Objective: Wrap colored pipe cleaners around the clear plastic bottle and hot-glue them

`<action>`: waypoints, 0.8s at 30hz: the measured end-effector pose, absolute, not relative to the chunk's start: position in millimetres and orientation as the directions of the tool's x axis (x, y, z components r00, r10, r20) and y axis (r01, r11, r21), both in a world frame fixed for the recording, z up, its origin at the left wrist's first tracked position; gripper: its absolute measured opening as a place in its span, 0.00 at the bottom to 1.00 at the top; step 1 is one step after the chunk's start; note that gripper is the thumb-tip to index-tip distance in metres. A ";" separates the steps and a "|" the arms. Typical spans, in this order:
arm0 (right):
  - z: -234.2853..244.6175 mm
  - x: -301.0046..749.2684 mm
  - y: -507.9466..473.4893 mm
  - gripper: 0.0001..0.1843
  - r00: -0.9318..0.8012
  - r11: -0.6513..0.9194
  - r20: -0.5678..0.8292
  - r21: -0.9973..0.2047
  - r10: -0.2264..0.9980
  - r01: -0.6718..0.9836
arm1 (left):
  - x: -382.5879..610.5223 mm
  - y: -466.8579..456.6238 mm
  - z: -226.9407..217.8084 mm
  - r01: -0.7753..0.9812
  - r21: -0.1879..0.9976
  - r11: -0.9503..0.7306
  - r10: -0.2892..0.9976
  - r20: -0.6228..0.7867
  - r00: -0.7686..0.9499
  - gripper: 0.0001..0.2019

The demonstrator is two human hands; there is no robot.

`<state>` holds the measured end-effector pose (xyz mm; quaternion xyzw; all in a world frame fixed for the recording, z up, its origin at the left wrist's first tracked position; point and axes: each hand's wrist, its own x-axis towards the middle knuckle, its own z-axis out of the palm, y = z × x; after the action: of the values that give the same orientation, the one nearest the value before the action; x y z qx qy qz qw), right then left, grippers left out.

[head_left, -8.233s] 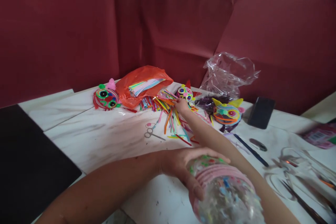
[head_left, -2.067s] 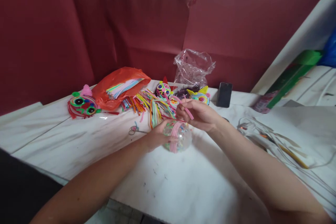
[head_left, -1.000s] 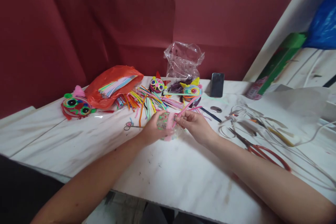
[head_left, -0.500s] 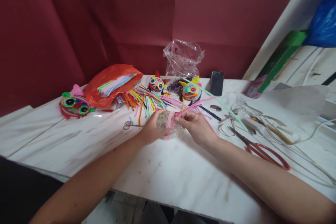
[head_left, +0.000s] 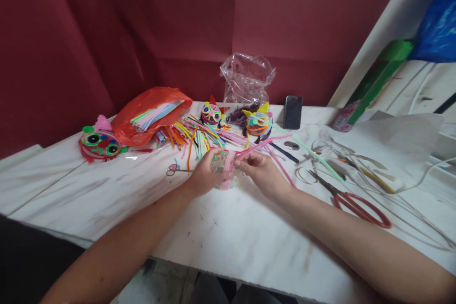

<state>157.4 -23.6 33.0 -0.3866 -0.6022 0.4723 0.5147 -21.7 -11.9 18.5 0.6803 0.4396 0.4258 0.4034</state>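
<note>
My left hand is wrapped round a see-through plastic piece with green and red marks, perhaps part of a bottle; its exact kind is hard to make out. Around that piece runs a pink fuzzy band. With thumb and index finger my right hand pinches pink pipe cleaners beside the band, and their loose ends stick out to the right. A light green pipe cleaner extends behind the right hand. Small scissors lie left of the plastic piece.
Behind the hands are loose pipe cleaners, a red plastic bag and decorated faces. A phone leans at the back. To the right lie red-handled scissors, cables and a glue gun.
The loose pink ends and the light green pipe cleaner by my right hand have shifted a little. Both hands keep their hold; the whole view has moved slightly.
</note>
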 end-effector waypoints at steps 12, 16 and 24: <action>34.8 156.5 -23.6 0.22 -0.171 0.271 0.264 -0.962 0.949 0.020 | -23.5 -11.7 21.7 0.276 0.921 -0.275 0.940 0.197 0.278 0.36; 33.9 157.1 -22.1 0.22 -0.159 0.256 0.253 -0.967 0.954 0.002 | -23.1 -13.0 25.2 0.253 0.925 -0.282 0.933 0.203 0.296 0.35; 34.4 158.4 -13.9 0.16 -0.174 0.111 0.139 -0.980 0.975 -0.162 | -25.3 -11.6 25.9 0.290 0.918 -0.269 0.936 0.179 0.304 0.33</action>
<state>158.4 -13.9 34.4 -0.3796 -0.5353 0.5480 0.5188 -25.3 -11.6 25.9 0.6941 0.4417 0.3911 0.4125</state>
